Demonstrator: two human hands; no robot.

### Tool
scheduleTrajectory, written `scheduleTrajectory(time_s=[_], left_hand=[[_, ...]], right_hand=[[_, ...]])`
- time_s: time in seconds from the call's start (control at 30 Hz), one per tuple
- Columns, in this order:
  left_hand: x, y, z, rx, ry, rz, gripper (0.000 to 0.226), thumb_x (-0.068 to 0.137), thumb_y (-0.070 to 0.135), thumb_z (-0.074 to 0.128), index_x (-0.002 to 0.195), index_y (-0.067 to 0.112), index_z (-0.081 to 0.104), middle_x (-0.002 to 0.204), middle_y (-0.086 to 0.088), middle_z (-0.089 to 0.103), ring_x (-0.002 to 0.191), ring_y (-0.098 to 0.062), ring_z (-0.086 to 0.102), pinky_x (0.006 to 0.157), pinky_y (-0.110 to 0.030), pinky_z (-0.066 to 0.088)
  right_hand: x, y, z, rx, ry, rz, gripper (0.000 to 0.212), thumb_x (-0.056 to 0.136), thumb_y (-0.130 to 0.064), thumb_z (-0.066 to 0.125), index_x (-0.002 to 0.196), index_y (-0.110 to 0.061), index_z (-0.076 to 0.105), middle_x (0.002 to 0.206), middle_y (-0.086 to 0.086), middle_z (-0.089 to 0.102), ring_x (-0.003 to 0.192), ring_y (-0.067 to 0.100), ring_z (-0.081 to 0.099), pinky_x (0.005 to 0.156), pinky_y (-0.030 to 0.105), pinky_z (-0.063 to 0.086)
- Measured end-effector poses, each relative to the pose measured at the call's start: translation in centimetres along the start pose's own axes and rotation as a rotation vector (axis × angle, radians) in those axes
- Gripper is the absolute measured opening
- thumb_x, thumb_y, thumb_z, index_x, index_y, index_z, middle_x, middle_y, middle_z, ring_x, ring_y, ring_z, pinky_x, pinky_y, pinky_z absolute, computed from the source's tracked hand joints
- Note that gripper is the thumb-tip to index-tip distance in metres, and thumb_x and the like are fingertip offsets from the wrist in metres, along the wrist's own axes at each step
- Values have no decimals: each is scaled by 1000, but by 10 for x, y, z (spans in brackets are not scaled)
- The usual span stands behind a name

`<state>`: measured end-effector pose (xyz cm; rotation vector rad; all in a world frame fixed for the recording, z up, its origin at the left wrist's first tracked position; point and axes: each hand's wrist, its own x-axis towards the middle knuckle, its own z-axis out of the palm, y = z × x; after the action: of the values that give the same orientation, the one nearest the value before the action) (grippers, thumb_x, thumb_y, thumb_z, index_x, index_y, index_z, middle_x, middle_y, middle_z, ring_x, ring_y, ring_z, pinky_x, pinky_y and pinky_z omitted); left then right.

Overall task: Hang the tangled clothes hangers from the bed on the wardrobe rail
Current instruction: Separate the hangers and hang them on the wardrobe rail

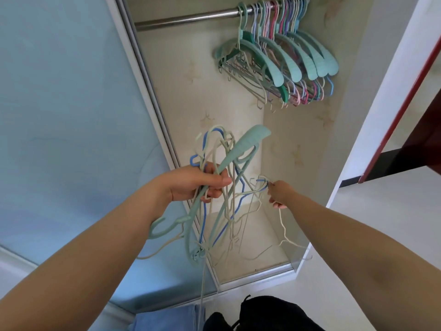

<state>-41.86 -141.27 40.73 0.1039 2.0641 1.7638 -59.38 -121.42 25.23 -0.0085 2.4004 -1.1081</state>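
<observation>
Steel wardrobe rail [191, 19] spans the wardrobe top. Hung hangers [281, 56] bunched at rail's right end, hooks over it; rail left of them bare.

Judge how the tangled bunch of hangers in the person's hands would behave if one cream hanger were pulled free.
The tangled bunch probably snags: thin frames interlock. The cream hanger at the right hand looks thin, likely light and springy. The left hand grips many together, so neighbours may drag along.

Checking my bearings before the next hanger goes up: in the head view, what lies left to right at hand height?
Sliding door → left hand → tangled hangers → right hand → white wall.
</observation>
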Motion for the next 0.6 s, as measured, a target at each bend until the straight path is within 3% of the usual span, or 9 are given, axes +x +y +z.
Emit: scheduleTrajectory(time_s=[0.07, 0.13, 0.27, 0.33, 0.4, 0.47, 0.53, 0.6], left_hand=[[1, -3, -1, -15, 59, -12, 26, 72, 34, 72, 57, 24, 53, 57, 2, 32, 52, -11, 35, 49, -21, 30], [2, -5, -3, -42, 96, -13, 25, 69, 35, 74, 57, 24, 55, 59, 1, 31, 52, -10, 35, 47, -21, 30], [4, -9, -4, -52, 0, 1, 29, 74, 31, 70, 56, 23, 50, 55, 2, 33, 51, -10, 35, 47, -20, 32], [5, -7, -3, -21, -62, 0, 29, 77, 29, 67, 55, 22, 49, 56, -1, 32, 51, -11, 34, 49, -21, 32], [7, -5, -1, 19, -100, -4, 27, 80, 27, 65, 56, 25, 54, 56, 0, 34, 52, -11, 35, 51, -23, 31], [9, -7, -2, 48, -86, -22, 31, 85, 23, 62, 55, 30, 58, 55, 5, 37, 53, -10, 37, 53, -24, 29], [11, -10, -4, 48, -23, -36, 31, 85, 22, 61, 55, 29, 58, 53, 6, 40, 53, -10, 38, 53, -25, 30], [13, -13, -9, 28, 68, -56, 21, 81, 24, 67, 62, 23, 57, 52, 6, 42, 52, -9, 40, 51, -23, 32]], right_hand=[[-4, 2, -2, 76, -31, 112, 22, 98, -12, 41, 80, -4, 51, 66, 11, 56, 35, 18, 50, 41, 16, 37], [-4, 7, -2, 79, -40, 139, 12, 93, -10, 49, 85, -5, 56, 68, 7, 60, 34, 13, 50, 39, 11, 35], [-3, 6, -1, 30, -6, 84, 18, 98, -17, 48, 87, -3, 53, 55, 5, 63, 27, 11, 49, 33, 12, 35], [-2, 6, -1, 79, 67, -7, 9, 98, -13, 46, 99, -5, 49, 68, 11, 66, 43, 18, 59, 44, 22, 46], [0, 11, -6, 126, 158, -98, 34, 95, -5, 43, 126, -16, 41, 89, 20, 65, 62, 29, 66, 50, 29, 49], [-1, 15, -12, 10, 189, -163, 58, 93, -2, 38, 143, -28, 27, 99, 24, 64, 74, 35, 68, 53, 28, 49], [2, 20, -17, -181, 225, -183, 58, 92, -3, 36, 144, -28, 27, 106, 23, 62, 86, 36, 67, 64, 33, 54], [1, 23, -19, -456, 239, -115, 48, 94, -5, 38, 140, -17, 34, 120, 19, 59, 105, 36, 61, 86, 42, 53]])
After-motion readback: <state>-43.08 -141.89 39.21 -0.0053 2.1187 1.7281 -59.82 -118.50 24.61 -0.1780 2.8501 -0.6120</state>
